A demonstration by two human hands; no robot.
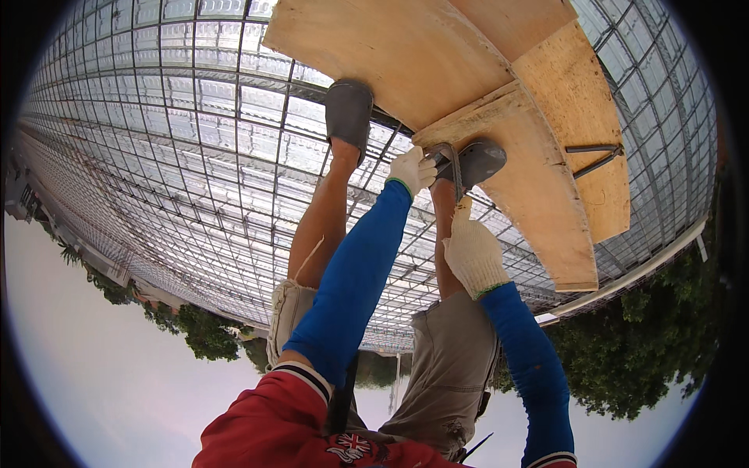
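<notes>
A short bent steel bar (458, 173) runs between my two gloved hands, over my foot on the right. My right hand (476, 253), in a cream knitted glove, is closed around its lower end. My left hand (412, 170), in a similar glove, has its fingers closed at the bar's curved upper end; the exact grip there is partly hidden. Below lies a grid of reinforcing bars (257, 168) over shiny ribbed metal sheeting. Beyond my hands, a plywood board (530, 164) overlaps other sheets, its near end pointing towards me.
My dark slip-on shoes (349, 113) stand by the plywood, one beside it and one at its edge. Another bent bar (597, 156) rests on the right-hand sheet (612, 195). Trees (640, 343) rise past the deck's edge at right.
</notes>
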